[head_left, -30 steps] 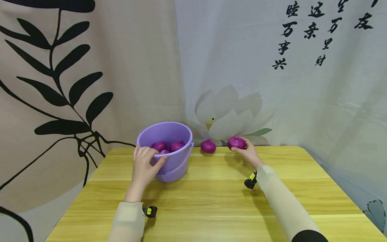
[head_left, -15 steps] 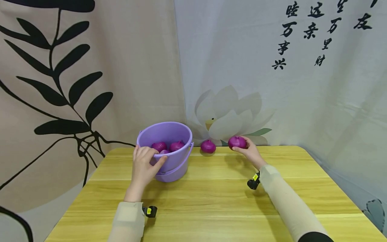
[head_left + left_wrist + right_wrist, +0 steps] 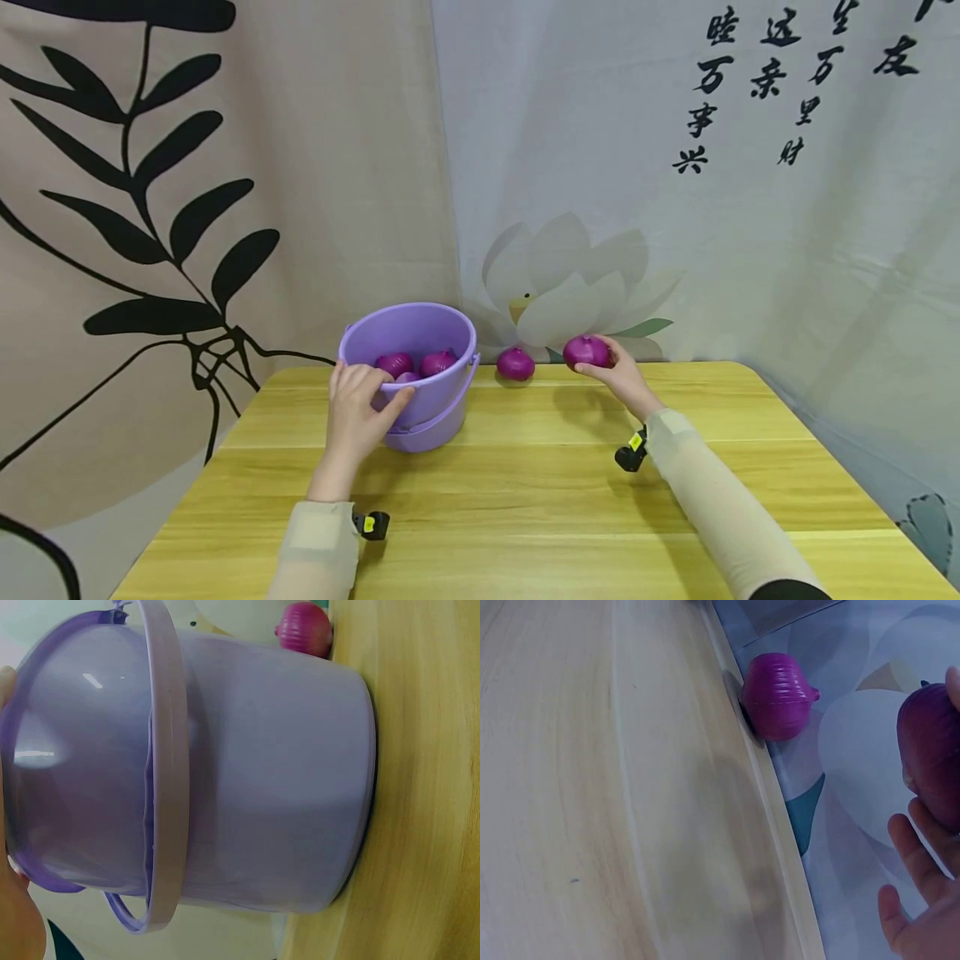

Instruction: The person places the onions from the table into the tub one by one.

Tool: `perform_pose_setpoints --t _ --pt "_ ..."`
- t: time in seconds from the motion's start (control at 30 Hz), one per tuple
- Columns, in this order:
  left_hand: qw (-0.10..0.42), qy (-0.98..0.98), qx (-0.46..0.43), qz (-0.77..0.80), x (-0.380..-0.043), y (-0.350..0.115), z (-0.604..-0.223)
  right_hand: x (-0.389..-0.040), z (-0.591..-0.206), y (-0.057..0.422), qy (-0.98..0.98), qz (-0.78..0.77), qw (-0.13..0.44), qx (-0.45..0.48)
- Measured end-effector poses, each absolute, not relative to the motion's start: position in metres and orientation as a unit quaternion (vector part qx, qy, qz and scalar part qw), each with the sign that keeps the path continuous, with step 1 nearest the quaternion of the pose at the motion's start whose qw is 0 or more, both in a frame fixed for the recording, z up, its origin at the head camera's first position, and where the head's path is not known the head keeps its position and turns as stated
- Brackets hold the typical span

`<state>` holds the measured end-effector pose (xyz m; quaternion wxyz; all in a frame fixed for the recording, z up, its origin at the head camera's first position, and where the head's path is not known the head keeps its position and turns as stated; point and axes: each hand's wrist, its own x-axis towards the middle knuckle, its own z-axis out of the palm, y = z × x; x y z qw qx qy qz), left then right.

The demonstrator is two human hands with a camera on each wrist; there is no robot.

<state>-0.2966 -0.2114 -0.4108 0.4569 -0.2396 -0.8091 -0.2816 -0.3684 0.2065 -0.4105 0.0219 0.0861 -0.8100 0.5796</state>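
Observation:
A purple bucket (image 3: 427, 408) stands at the back left of the table, its handle hanging down the front. Several purple-red onions (image 3: 438, 362) lie inside it. My left hand (image 3: 358, 408) grips the bucket's near rim, fingers over the edge and thumb outside. In my right hand (image 3: 626, 383) an onion (image 3: 587, 352) is held between thumb and fingers, raised above the table's back edge. The right wrist view shows this held onion (image 3: 934, 754) at the right border, partly cut off. Another onion (image 3: 516, 364) sits on the table between the bucket and my right hand.
The wooden table (image 3: 525, 500) ends at the back against a hanging cloth (image 3: 570, 167) printed with a flower, leaves and writing. In the left wrist view, the loose onion (image 3: 306, 630) shows beyond the bucket near the table's edge.
My right hand, still holding the onion, has shifted very slightly, its wrist a little to the right. The left hand, the bucket and the loose onion stay in place.

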Motion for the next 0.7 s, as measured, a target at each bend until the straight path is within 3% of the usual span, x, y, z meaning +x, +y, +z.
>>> perform_pose_setpoints --t 0.3,0.7 --pt "0.459 -0.808 -0.241 -0.279 -0.296 -0.21 -0.41 -0.385 -0.428 0.214 -0.807 0.583 0.032 0.091" --pt "0.457 -0.809 -0.239 -0.282 -0.296 -0.211 -0.411 -0.387 -0.423 0.21 -0.803 0.584 0.053 0.105"
